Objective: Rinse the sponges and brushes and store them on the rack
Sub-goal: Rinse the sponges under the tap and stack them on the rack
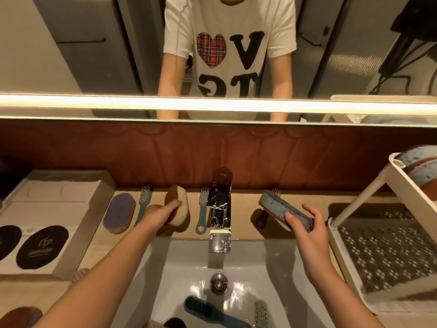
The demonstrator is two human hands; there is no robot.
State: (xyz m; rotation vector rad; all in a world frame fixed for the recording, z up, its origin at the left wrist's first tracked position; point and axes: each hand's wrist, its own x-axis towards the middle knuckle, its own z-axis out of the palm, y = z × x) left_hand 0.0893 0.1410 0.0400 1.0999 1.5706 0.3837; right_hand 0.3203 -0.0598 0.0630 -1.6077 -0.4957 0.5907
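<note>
Sponges (418,159) lie in the rack's (409,185) upper tray; a dark brush (201,306) lies in the sink (175,263). Left hand (158,213) fingers (173,204) curl around a beige sponge (182,209) on the desk (243,202); right hand (309,230) fingers (289,217) pinch a blue sponge (276,204) beside the tap (218,209).

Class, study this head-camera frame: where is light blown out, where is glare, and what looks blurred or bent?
All in the head view: the light strip under the mirror is blown out; the chrome tap and wet basin carry glare; the rack at the right edge is blurred, its lines bowed by the wide-angle lens.
</note>
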